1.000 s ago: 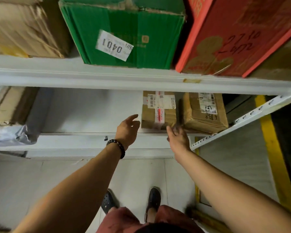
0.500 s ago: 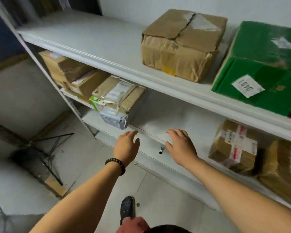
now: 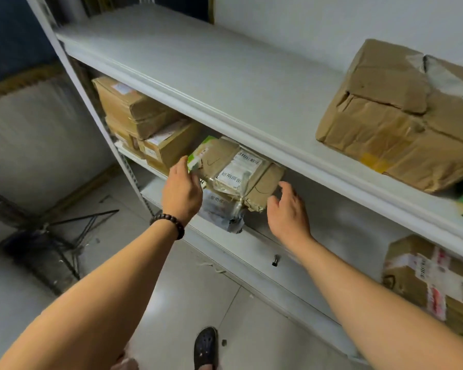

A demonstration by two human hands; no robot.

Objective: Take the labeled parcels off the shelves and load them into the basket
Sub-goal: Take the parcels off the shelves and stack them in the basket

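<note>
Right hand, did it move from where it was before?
Yes. The right hand moved left along the lower shelf, away from the small black object on its edge, up to the right end of the labeled brown parcel.

Dark round-bead wrist bracelet (image 3: 169, 222) sits just behind left hand (image 3: 182, 193). Both forearms bare to frame edge. Black perforated clog-style shoe (image 3: 205, 348) on one foot. Sliver of reddish garment (image 3: 125, 364) at bottom edge, too small to identify.
</note>
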